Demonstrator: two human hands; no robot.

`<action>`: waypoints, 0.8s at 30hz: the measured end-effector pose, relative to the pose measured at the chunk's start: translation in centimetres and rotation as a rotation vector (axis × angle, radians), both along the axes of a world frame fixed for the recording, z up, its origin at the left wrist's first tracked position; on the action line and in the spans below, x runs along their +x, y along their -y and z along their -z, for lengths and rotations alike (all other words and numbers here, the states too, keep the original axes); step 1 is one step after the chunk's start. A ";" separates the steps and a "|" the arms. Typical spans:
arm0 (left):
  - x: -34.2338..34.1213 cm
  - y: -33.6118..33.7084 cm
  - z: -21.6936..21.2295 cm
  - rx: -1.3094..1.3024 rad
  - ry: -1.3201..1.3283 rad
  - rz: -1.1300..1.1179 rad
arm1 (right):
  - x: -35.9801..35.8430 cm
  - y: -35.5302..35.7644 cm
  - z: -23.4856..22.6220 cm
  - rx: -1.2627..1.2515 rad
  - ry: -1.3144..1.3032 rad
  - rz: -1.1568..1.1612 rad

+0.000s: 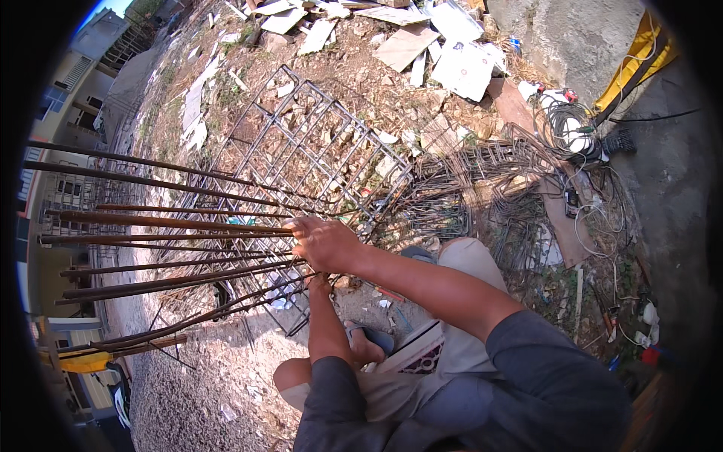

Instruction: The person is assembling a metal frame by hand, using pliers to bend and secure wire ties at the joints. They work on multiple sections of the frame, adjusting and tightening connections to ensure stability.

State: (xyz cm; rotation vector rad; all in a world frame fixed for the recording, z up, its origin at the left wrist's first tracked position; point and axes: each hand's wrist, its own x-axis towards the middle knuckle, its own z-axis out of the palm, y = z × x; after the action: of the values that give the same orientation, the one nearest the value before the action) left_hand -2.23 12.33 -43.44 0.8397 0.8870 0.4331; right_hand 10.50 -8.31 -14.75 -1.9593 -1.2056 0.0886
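A bundle of long, rusty rebar rods (181,222) fans out toward the left, its near ends coming together at my hands. My right hand (325,242) is closed at these ends, its fingers curled and slightly smeared by motion. Just below it my left hand (319,282) is at the lowest rods, and its fingers are mostly hidden by the right hand and the bars. Beneath and beyond the rods lies a grid-like cage of bent steel bars (331,139) on the rubble.
Bent steel stirrups (444,196) lie piled to the right, by a wooden plank (561,218) and tangled cables (572,132). Broken tiles (407,47) litter the far ground. Gravel (196,399) covers the near left. A yellow cloth or bag (640,60) hangs at the far right.
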 end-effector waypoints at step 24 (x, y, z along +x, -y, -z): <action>-0.4 1.1 -0.1 -0.040 -0.032 -0.184 | 0.2 -0.3 2.3 0.174 0.087 0.053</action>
State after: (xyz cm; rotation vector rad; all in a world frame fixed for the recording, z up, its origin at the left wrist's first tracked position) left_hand -2.63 11.27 -43.32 0.7331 1.0034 0.5621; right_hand 10.70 -8.06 -17.03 -1.8568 -1.1749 -0.1258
